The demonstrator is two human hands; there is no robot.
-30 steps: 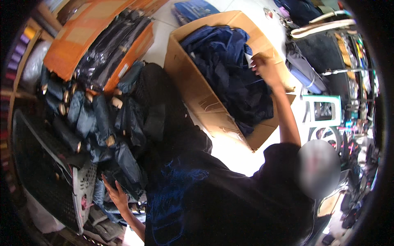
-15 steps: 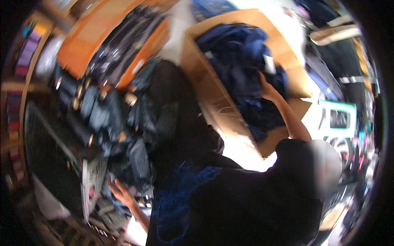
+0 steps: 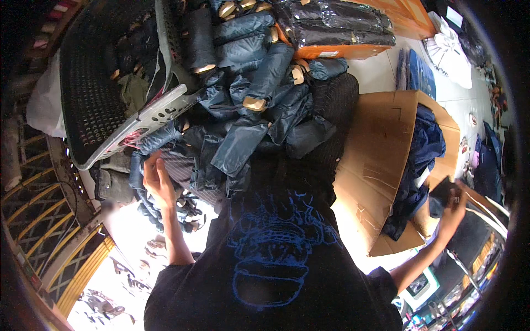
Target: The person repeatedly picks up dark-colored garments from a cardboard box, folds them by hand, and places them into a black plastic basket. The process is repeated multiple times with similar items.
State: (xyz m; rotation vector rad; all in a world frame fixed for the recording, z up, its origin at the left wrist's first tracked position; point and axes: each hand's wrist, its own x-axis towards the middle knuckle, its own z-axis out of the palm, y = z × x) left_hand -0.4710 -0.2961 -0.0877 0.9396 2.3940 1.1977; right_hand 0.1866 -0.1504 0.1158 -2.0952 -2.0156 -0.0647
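My left hand is raised with its fingers apart, at the near left edge of a pile of dark sleeved bundles that look like folding umbrellas with pale wood-like ends. Nothing shows in it. Off to the right, my right hand is beside the mouth of a cardboard box. Its fingers are curled against a small dark piece, whose kind I cannot make out. Dark blue cloth pieces fill the visible part of the box.
A black perforated basket lies tipped at the left, dark items inside. An orange carton with plastic-wrapped black packs stands beyond the pile. A white tied bag is at the far right, a yellow metal lattice at the left.
The view has swung round. My right hand has come out of the blue cloth in the box to its right side. My left hand stays near the bundles, fingers apart.
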